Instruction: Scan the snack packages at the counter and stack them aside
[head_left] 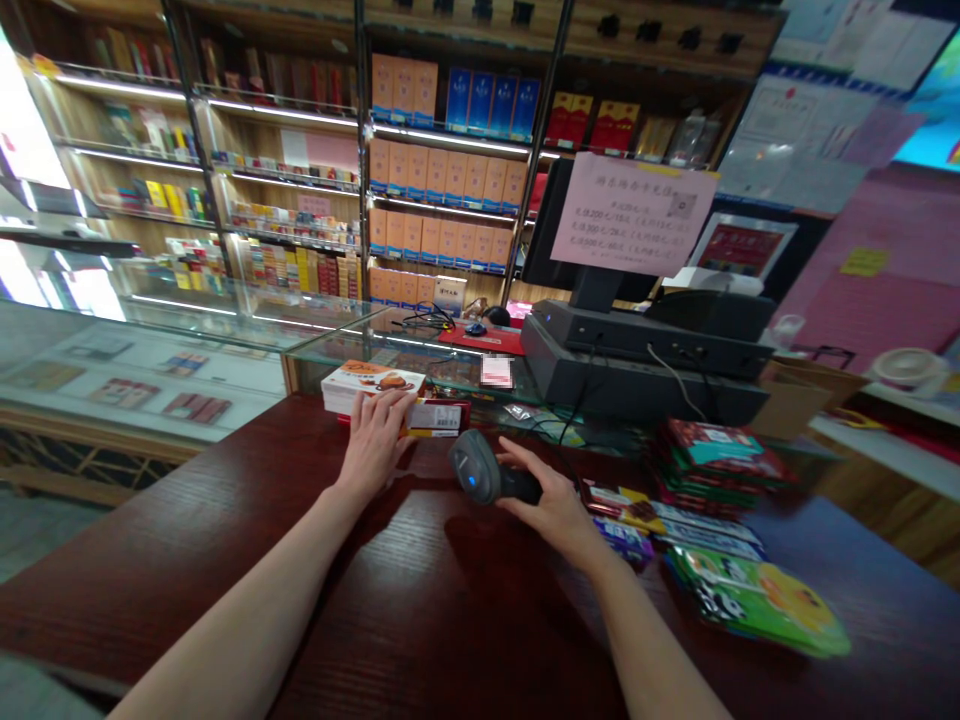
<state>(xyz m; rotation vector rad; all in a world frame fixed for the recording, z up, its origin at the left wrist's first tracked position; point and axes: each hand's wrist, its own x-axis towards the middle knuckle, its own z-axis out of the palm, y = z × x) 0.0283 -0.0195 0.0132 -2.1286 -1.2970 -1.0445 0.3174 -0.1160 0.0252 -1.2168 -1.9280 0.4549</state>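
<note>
The left hand (373, 443) lies on a stack of snack boxes (367, 385) near the middle of the frame, its fingers spread flat. The right hand (551, 500) curls its fingers around a black barcode scanner (480, 468) (its blue light (472, 481) is on) just above the dark red bench (150, 590)

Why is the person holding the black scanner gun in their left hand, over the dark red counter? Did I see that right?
Not quite: the hand is the wrong one. The head view shows the black scanner gun in the right hand, over the dark red counter. The left hand rests on a stack of boxes.
</note>
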